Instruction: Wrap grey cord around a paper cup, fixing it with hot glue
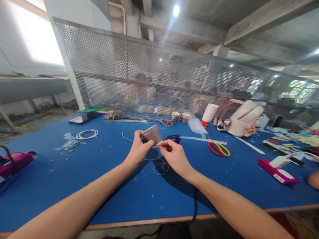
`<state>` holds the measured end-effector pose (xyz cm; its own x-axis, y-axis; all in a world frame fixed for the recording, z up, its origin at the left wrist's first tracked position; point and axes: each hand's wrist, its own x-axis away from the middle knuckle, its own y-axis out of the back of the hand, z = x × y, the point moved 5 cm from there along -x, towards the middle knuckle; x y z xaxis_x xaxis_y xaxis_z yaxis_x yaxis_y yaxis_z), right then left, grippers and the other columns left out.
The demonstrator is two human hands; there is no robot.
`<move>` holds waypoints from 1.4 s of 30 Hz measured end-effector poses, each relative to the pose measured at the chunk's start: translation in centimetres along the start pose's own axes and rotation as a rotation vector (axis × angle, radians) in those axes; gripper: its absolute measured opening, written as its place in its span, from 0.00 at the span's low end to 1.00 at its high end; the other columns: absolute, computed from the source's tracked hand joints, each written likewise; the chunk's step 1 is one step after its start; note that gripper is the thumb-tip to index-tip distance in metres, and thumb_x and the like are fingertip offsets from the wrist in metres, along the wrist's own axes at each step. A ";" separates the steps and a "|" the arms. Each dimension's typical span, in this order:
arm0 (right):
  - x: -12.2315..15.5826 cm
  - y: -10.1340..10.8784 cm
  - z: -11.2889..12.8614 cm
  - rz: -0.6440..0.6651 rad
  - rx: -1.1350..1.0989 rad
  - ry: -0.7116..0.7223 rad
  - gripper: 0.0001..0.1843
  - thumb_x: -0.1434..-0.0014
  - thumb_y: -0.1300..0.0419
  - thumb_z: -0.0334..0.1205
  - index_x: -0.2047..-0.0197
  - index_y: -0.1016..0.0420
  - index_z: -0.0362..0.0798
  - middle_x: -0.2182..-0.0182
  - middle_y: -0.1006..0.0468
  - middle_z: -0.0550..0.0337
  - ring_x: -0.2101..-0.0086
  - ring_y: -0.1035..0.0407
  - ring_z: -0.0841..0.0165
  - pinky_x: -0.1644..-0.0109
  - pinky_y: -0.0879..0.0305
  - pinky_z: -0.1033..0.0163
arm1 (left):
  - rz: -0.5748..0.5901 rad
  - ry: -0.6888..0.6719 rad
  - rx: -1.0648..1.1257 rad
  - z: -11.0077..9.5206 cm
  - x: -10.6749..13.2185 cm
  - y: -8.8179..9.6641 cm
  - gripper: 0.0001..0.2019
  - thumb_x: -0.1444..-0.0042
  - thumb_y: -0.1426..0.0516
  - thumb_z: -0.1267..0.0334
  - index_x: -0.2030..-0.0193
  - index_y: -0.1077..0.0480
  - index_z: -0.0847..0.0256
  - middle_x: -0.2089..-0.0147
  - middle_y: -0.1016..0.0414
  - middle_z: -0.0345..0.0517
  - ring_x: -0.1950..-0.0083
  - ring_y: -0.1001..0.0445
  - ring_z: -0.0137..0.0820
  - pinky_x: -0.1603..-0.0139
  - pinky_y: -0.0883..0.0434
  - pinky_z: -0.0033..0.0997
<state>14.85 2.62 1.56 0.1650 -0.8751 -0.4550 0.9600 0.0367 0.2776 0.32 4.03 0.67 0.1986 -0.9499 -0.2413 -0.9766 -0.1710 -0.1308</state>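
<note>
My left hand [138, 149] is closed around a small paper cup wrapped in grey-brown cord [152, 134], held tilted above the blue table [99, 186]. My right hand [171, 153] pinches the cord at the cup's lower edge, fingers pressed together. A loose length of the same cord [160, 166] trails down from the cup and coils on the table just below both hands. A blue glue gun [173, 137] lies right behind my right hand.
Red and yellow scissors [219, 149] and clear glue sticks [204, 140] lie to the right. A white paper cup [209, 114], two wrapped cups [180, 117], a pink backpack [241, 119], cord bundles [116, 115], a white ring [87, 134], pink devices [277, 171] and a mesh screen [161, 83] surround the spot.
</note>
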 end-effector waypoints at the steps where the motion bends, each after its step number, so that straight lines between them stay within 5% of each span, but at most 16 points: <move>1: 0.0 0.2 0.2 -0.015 0.032 0.043 0.08 0.48 0.41 0.43 0.71 0.28 0.48 0.76 0.29 0.63 0.74 0.36 0.69 0.68 0.38 0.64 | 0.001 0.022 0.009 0.2 0.1 -0.1 0.18 0.61 0.43 0.70 0.63 0.44 0.57 0.68 0.35 0.34 0.66 0.32 0.27 0.66 0.34 0.28; 8: 0.0 0.6 0.9 -0.075 0.095 0.161 0.08 0.47 0.42 0.42 0.70 0.26 0.47 0.73 0.24 0.59 0.72 0.33 0.68 0.67 0.36 0.63 | 0.037 0.120 0.091 0.6 0.9 -0.7 0.16 0.60 0.42 0.69 0.64 0.42 0.58 0.69 0.36 0.35 0.68 0.33 0.27 0.68 0.33 0.28; 21: 0.2 1.1 0.9 -0.105 0.128 0.167 0.07 0.47 0.42 0.41 0.71 0.26 0.48 0.75 0.26 0.60 0.74 0.33 0.68 0.69 0.36 0.64 | -0.026 0.128 0.043 0.3 1.0 -0.5 0.14 0.61 0.42 0.68 0.66 0.41 0.58 0.70 0.37 0.36 0.68 0.35 0.27 0.70 0.35 0.27; 42: 0.0 1.6 1.0 -0.119 0.116 0.113 0.07 0.47 0.42 0.42 0.73 0.28 0.48 0.75 0.25 0.60 0.74 0.33 0.69 0.70 0.36 0.64 | 0.031 0.118 0.100 0.2 0.9 -0.6 0.14 0.61 0.42 0.68 0.66 0.41 0.58 0.67 0.35 0.38 0.66 0.33 0.28 0.69 0.33 0.27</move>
<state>16.13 2.19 2.80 0.0826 -0.8097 -0.5810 0.9427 -0.1256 0.3090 1.10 3.30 0.34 0.1514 -0.9796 -0.1325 -0.9678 -0.1196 -0.2216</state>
